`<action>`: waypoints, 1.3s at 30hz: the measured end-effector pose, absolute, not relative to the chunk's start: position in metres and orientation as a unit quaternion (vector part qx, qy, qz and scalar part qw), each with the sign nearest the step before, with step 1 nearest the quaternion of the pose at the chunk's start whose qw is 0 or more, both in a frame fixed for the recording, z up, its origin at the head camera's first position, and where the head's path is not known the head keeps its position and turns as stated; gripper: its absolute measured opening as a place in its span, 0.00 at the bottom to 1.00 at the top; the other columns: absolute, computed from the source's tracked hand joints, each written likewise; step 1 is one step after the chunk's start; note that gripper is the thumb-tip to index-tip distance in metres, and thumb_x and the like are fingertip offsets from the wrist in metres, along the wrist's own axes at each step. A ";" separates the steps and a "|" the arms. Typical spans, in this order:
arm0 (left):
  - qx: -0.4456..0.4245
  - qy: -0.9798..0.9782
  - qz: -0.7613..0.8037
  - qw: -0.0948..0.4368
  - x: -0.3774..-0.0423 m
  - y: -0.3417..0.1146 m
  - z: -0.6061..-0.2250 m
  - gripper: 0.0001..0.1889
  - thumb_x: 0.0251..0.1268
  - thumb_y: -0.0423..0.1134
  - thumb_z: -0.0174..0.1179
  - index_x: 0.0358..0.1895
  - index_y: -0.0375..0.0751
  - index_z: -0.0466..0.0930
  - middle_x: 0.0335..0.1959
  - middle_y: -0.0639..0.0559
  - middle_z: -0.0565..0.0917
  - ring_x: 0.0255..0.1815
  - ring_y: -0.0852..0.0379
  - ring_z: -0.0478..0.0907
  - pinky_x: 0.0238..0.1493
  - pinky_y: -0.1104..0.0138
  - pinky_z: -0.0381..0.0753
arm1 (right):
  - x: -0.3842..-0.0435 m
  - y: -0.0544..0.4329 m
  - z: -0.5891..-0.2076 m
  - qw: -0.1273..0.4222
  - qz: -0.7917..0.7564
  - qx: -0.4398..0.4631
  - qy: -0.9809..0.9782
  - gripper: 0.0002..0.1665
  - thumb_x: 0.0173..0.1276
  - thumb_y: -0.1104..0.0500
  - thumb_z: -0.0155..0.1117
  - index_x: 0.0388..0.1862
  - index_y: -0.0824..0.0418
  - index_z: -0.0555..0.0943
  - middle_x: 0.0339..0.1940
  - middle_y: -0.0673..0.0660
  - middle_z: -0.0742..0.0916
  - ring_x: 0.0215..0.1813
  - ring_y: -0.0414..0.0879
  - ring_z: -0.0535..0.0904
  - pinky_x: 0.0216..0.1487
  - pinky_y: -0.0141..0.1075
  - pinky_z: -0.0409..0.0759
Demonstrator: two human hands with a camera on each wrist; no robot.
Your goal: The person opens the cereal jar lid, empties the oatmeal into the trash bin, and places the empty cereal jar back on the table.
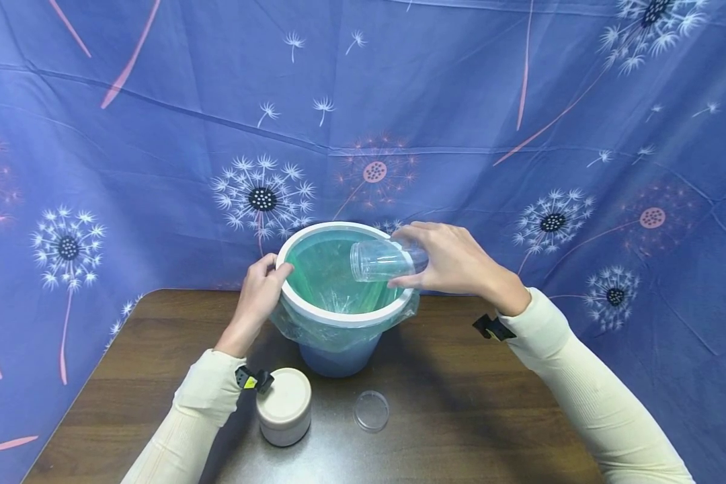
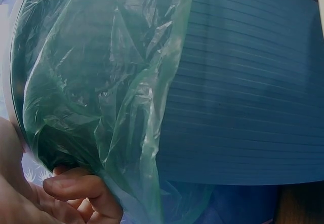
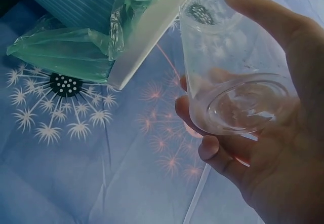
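Note:
A blue trash bin (image 1: 335, 361) with a white rim (image 1: 345, 318) stands on the table, lined with a thin green plastic bag (image 2: 101, 77) folded over its outside. My left hand (image 1: 257, 296) grips the rim at the bin's left side, thumb on top and fingers curled beneath. In my right hand (image 1: 456, 259) is a clear plastic jar (image 1: 375, 261), lying on its side above the bin, its mouth pointing left. The right wrist view shows the jar's round base (image 3: 248, 105) near the palm; no contents can be made out.
A clear round lid (image 1: 372, 411) lies flat on the wooden table (image 1: 460, 403) in front of the bin. Left of it, close to my left wrist, stands a beige lidded container (image 1: 284, 407). Behind the table hangs a blue dandelion-patterned cloth (image 1: 460, 134).

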State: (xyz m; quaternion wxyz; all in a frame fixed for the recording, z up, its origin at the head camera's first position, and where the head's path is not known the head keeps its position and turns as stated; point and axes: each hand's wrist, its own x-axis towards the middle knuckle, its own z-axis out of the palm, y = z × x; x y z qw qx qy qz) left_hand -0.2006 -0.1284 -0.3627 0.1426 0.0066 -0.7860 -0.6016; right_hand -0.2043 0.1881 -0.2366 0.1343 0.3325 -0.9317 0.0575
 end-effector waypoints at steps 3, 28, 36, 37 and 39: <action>0.009 -0.789 -0.598 0.143 -0.201 -0.129 -0.363 0.11 0.72 0.42 0.59 0.31 0.41 0.74 0.23 0.56 0.72 0.33 0.53 0.73 0.38 0.63 0.70 | -0.205 0.187 -0.236 0.182 0.080 0.340 -0.919 0.45 0.54 0.32 0.83 0.65 0.54 0.84 0.58 0.56 0.90 0.48 0.54 0.87 0.44 0.54 0.83; 0.006 -0.786 -0.600 0.149 -0.200 -0.128 -0.361 0.11 0.71 0.40 0.59 0.30 0.41 0.72 0.21 0.56 0.68 0.30 0.54 0.70 0.34 0.64 0.68 | -0.203 0.185 -0.238 0.157 0.069 0.338 -0.925 0.44 0.54 0.35 0.85 0.65 0.54 0.83 0.55 0.56 0.89 0.38 0.50 0.82 0.33 0.49 0.80; 0.006 -0.789 -0.596 0.146 -0.201 -0.128 -0.361 0.10 0.72 0.41 0.59 0.31 0.41 0.74 0.23 0.57 0.71 0.32 0.54 0.72 0.36 0.64 0.69 | -0.203 0.185 -0.240 0.155 0.067 0.326 -0.930 0.45 0.58 0.30 0.80 0.66 0.54 0.82 0.52 0.58 0.90 0.46 0.54 0.86 0.39 0.52 0.82; 0.007 -0.789 -0.597 0.145 -0.201 -0.128 -0.361 0.10 0.72 0.41 0.58 0.31 0.40 0.75 0.23 0.56 0.72 0.32 0.54 0.72 0.37 0.64 0.70 | -0.203 0.186 -0.240 0.154 0.065 0.324 -0.931 0.46 0.59 0.29 0.79 0.67 0.54 0.82 0.52 0.59 0.90 0.48 0.55 0.86 0.40 0.53 0.83; 0.008 -0.789 -0.597 0.144 -0.201 -0.127 -0.361 0.11 0.72 0.41 0.58 0.32 0.40 0.75 0.24 0.55 0.73 0.33 0.53 0.73 0.38 0.64 0.70 | -0.202 0.186 -0.241 0.152 0.062 0.322 -0.932 0.47 0.61 0.28 0.76 0.69 0.55 0.80 0.54 0.60 0.90 0.51 0.57 0.87 0.43 0.55 0.84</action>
